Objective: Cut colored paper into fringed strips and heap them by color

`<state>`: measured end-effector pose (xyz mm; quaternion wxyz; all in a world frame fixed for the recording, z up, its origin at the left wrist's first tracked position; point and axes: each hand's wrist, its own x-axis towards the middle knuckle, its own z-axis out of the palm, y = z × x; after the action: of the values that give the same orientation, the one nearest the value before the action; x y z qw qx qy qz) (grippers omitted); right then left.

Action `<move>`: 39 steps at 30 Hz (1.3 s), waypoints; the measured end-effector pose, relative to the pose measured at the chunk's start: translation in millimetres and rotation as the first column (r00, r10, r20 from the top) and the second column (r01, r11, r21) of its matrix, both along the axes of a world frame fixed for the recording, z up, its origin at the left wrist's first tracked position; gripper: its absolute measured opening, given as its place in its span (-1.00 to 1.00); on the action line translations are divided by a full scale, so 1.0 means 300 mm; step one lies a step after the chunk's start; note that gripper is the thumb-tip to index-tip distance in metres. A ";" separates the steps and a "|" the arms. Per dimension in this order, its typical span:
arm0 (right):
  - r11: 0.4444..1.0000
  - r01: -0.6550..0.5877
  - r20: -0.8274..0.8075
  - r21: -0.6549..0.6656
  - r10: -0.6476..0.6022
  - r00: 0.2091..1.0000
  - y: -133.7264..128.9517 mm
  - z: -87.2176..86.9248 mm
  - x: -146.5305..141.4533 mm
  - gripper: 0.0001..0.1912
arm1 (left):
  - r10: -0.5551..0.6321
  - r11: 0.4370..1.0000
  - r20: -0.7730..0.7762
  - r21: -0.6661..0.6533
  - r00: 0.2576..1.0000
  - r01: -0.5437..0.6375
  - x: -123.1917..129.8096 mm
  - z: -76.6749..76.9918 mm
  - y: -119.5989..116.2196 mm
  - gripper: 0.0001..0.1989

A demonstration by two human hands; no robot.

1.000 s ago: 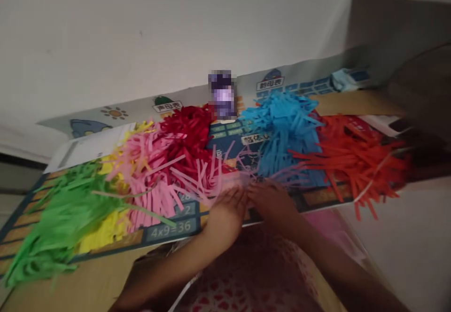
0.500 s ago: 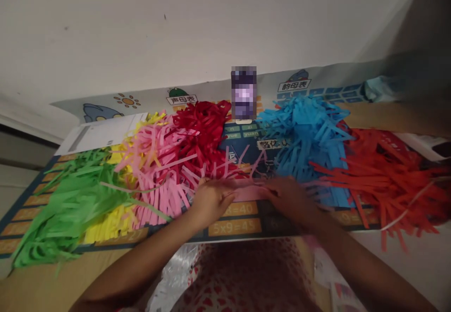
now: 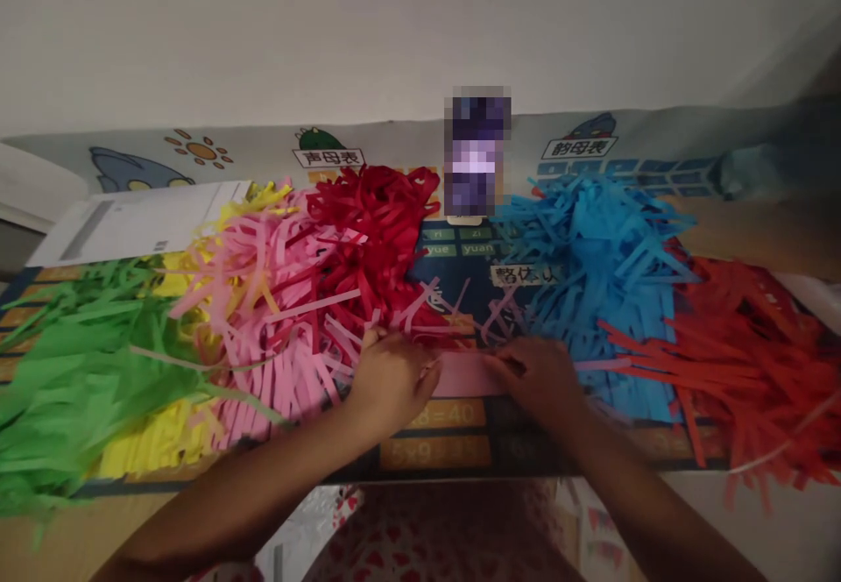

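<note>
My left hand (image 3: 391, 380) and my right hand (image 3: 535, 379) rest on either end of a pink paper strip (image 3: 463, 375) on a printed times-table mat (image 3: 434, 452), between cut-paper fringes: pink (image 3: 276, 337) and green (image 3: 85, 372) to the left, blue (image 3: 591, 275) and orange-red (image 3: 742, 363) to the right.

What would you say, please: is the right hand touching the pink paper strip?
Touching: the head view shows the right hand with its fingers on the end of the pink paper strip.

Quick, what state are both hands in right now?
Left hand: closed, holding one end of a pink paper strip.
Right hand: closed, holding the strip's other end.
</note>
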<state>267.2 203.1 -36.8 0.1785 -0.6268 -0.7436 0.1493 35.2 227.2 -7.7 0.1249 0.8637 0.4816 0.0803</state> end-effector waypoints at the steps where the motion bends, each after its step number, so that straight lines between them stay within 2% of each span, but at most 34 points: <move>1: 1.000 0.004 0.010 -0.008 -0.004 1.000 0.002 0.000 -0.001 -0.65 | 0.003 1.000 -0.007 0.002 1.000 -0.003 0.000 -0.001 0.001 -0.71; 6: 0.999 0.027 0.023 -0.027 -0.027 0.999 0.007 0.003 -0.008 -0.61 | 0.043 0.999 -0.049 -0.023 0.998 -0.044 0.003 -0.002 0.006 -0.81; 12: 0.999 0.034 0.028 -0.024 -0.033 0.999 0.007 0.003 -0.009 -0.60 | 0.045 0.999 -0.038 -0.023 0.998 -0.046 0.002 -0.002 0.006 -0.81; 17: 0.999 0.035 0.052 -0.021 -0.033 0.998 0.009 0.002 -0.010 -0.61 | 0.040 0.996 -0.002 0.076 0.999 -0.040 0.006 -0.003 -0.001 -0.84; 19: 0.999 0.042 0.063 -0.026 -0.040 0.997 0.010 0.004 -0.011 -0.62 | -0.043 0.986 0.033 0.160 0.999 0.037 0.008 -0.006 -0.006 -0.82; 21: 0.999 0.045 0.064 -0.028 -0.043 0.997 0.011 0.005 -0.012 -0.64 | -0.199 0.958 0.033 0.215 0.979 0.187 0.009 -0.008 -0.009 -0.81; 23: 0.999 0.040 0.060 -0.025 -0.038 0.997 0.014 0.004 -0.012 -0.65 | -0.352 0.912 -0.011 0.219 0.936 0.346 0.010 -0.007 -0.009 -0.80; 25: 0.999 0.033 0.052 -0.026 -0.032 0.998 0.020 -0.001 -0.014 -0.65 | -0.448 0.871 -0.072 0.192 0.891 0.453 0.011 -0.003 -0.006 -0.80; 30: 0.996 0.086 0.049 -0.038 -0.084 0.995 0.044 0.013 -0.010 -0.70 | -0.498 0.838 -0.138 0.178 0.856 0.516 0.005 -0.002 -0.002 -0.80; 32: 0.988 0.149 0.090 0.023 -0.151 0.984 0.036 0.046 0.005 -0.78 | -0.487 0.837 -0.137 0.206 0.862 0.506 0.000 -0.009 0.000 -0.78; 34: 0.974 0.180 0.143 0.139 -0.200 0.969 0.006 0.084 0.019 -0.82 | -0.466 0.843 -0.130 0.236 0.875 0.484 -0.002 -0.016 0.007 -0.74; 35: 0.975 0.126 0.173 0.181 -0.158 0.972 -0.016 0.099 0.021 -0.85 | -0.460 0.844 -0.128 0.242 0.878 0.478 -0.002 -0.018 0.011 -0.73; 37: 0.976 -0.117 0.230 0.186 0.072 0.971 -0.064 0.113 0.011 -0.87 | -0.460 0.846 -0.128 0.238 0.879 0.478 0.001 -0.012 0.015 -0.71; 39: 0.926 -0.345 0.265 0.151 0.298 0.917 -0.104 0.104 -0.007 -0.85 | -0.466 0.846 -0.124 0.226 0.876 0.483 0.007 0.006 0.011 -0.73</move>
<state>265.1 171.9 -5.5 0.1216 -0.4882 -0.8638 0.0271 37.4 230.5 -5.9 0.0154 0.9667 0.2430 0.0790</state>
